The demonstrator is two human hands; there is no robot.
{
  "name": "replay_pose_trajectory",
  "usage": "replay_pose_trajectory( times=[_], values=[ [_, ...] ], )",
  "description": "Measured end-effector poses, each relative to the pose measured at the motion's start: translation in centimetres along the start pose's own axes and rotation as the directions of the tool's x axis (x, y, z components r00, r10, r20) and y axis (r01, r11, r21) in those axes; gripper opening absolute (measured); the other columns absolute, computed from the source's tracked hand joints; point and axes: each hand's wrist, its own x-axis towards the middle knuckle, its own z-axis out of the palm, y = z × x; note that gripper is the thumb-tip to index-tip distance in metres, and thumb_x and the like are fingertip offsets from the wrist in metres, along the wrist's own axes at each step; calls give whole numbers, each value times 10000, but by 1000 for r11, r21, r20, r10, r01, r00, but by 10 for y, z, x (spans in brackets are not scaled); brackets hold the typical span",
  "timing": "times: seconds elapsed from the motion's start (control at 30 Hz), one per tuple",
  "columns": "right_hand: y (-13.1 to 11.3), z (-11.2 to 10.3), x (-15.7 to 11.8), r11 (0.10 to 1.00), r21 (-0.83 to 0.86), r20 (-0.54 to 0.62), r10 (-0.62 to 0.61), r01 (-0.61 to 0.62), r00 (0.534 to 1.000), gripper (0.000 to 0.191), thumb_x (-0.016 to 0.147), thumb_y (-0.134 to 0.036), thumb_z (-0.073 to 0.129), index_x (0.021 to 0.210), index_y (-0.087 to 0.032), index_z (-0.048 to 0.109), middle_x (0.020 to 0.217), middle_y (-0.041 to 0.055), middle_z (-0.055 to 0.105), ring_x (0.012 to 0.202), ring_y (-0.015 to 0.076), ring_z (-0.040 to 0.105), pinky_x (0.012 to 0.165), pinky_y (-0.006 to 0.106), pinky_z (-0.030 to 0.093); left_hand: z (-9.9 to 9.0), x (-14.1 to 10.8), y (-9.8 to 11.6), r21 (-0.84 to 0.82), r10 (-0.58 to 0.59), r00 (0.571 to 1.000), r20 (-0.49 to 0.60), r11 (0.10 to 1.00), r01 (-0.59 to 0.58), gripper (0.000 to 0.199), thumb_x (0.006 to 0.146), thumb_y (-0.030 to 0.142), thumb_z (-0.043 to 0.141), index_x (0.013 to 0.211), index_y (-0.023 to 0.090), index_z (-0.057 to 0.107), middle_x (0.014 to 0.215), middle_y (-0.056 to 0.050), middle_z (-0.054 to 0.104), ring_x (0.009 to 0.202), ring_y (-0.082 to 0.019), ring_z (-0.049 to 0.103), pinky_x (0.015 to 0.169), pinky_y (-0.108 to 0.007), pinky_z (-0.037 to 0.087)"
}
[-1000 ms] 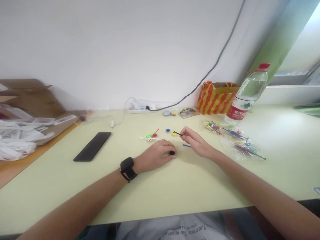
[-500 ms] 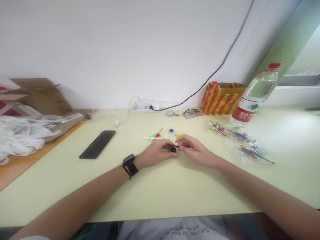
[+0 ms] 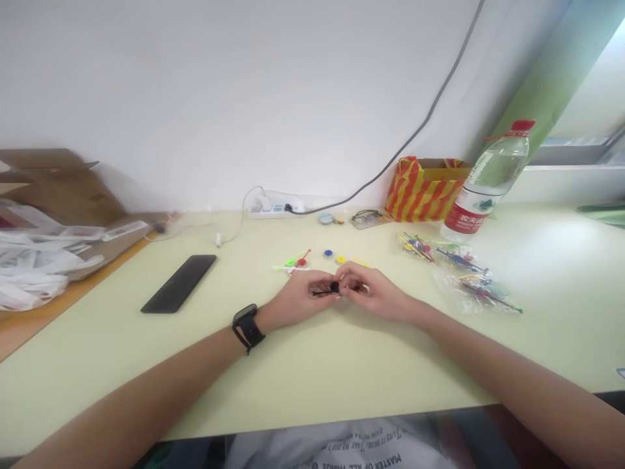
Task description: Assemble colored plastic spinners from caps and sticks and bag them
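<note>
In the head view my left hand (image 3: 305, 296), with a black watch on its wrist, is closed on a small black plastic piece (image 3: 334, 286). The piece has a round, disc-like part and a thin dark stick (image 3: 322, 292) beside it. I cannot tell whether the two are joined. From the other side, my right hand (image 3: 374, 291) pinches the same piece, its fingertips meeting those of the left. Just beyond the hands lie red, green and white plastic parts (image 3: 295, 263), a blue disc (image 3: 329, 253) and a yellow disc (image 3: 340, 260).
Clear bags of coloured plastic parts (image 3: 481, 286) lie to the right, before a large water bottle (image 3: 481, 185) and a striped bag (image 3: 422, 195). A black phone-like slab (image 3: 180, 284) is at left. Against the wall stands a power strip (image 3: 273, 207); white strips (image 3: 43, 260) pile up far left.
The stick has swung from between the two hands to the left hand's side. My right fingers have closed in on the black round part. The view has shifted slightly right.
</note>
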Motion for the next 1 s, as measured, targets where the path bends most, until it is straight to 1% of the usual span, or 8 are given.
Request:
replay_pose_trajectory(
  times=[0.13,0.3,0.43,0.57,0.73,0.8,0.9,1.0],
  values=[
    [0,0,0,998,-64,-8,-7,7,1000,206,935,-157,547,1121,-244,549,857,-14,656,747,153,581,653,264,400,0,0,-1,54,8,1000,-28,999,-7,273,948,321,676,1176,189,749,1145,-81,768,1028,-248,721,939,-365,583],
    [0,-2,-1,985,-167,-71,33,-44,997,162,942,-228,587,1098,-248,545,720,-60,549,629,136,460,593,259,350,-1,-1,-3,111,44,995,-93,993,-34,232,942,305,683,1122,174,751,1070,-80,770,961,-214,720,906,-344,596],
    [-2,-5,0,993,-113,-56,39,-45,998,113,973,-253,547,1085,-235,546,712,-60,493,631,136,423,586,260,333,-1,-2,-2,143,70,991,-110,988,-54,201,919,265,702,1092,176,753,1046,-72,766,949,-201,726,929,-346,599],
    [-4,-6,1,996,-76,-34,44,-47,998,101,987,-244,513,1077,-220,552,717,-54,480,648,138,414,591,264,316,-2,-3,-3,191,89,991,-101,979,-69,194,898,222,701,1081,178,750,982,-53,760,872,-177,717,869,-324,603],
    [-5,-4,1,997,-50,0,61,-61,998,104,985,-238,509,1077,-215,553,721,-51,463,653,136,404,591,264,308,-5,-4,-2,218,71,996,-62,974,-56,111,858,160,703,965,165,734,814,-12,716,724,-137,655,693,-258,555],
    [-5,-3,1,998,-32,2,60,-60,998,113,978,-228,514,1083,-213,553,735,-46,467,665,137,411,602,265,321,-5,-5,-1,217,75,995,-62,974,-60,67,861,163,698,925,161,715,787,-8,699,704,-132,642,657,-246,533],
    [-5,-4,1,998,-7,-15,54,-54,998,120,982,-243,518,1091,-212,557,750,-36,485,680,141,428,614,268,343,-4,-5,0,193,106,990,-90,977,-87,92,875,204,708,954,157,709,858,-33,709,757,-146,659,733,-273,558],
    [-4,-6,3,999,-2,-42,46,-46,998,137,1006,-301,511,1087,-212,575,791,-10,542,692,148,454,619,276,373,-5,-4,-1,65,61,995,-83,996,-55,176,900,279,720,1025,155,714,1004,-89,728,881,-185,688,869,-335,576]
  ],
)
